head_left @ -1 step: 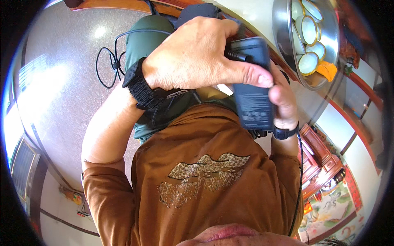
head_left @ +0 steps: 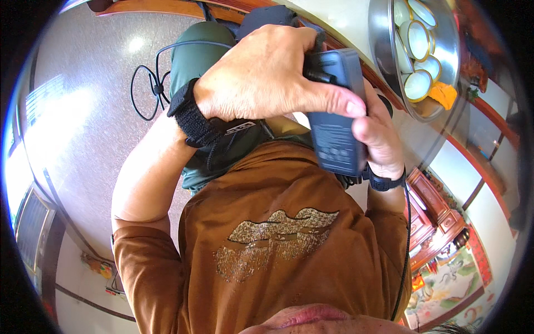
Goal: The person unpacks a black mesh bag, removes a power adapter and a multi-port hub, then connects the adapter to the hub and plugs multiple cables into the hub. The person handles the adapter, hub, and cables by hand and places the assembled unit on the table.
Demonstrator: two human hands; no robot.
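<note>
A dark, flat power bank with pale fine print on its face is held at a tilt above my lap. My right hand grips it along its right side, thumb at the edge, the other fingers mostly hidden behind it. From the left, my left hand reaches over its upper part. The left thumb lies across the face and its tip nearly meets the right thumb. Beneath the left hand, a black cable end shows against the power bank; whether it is plugged in cannot be seen. The left fingertips are hidden.
A steel basin with several gold-rimmed cups and an orange cloth stands at the upper right. A coiled black cable hangs by my left knee. Carved red-brown wooden furniture is at the right.
The power bank has shifted slightly left and tilted a little, showing more of its right edge. My right thumb moved with it; the left hand barely moved.
</note>
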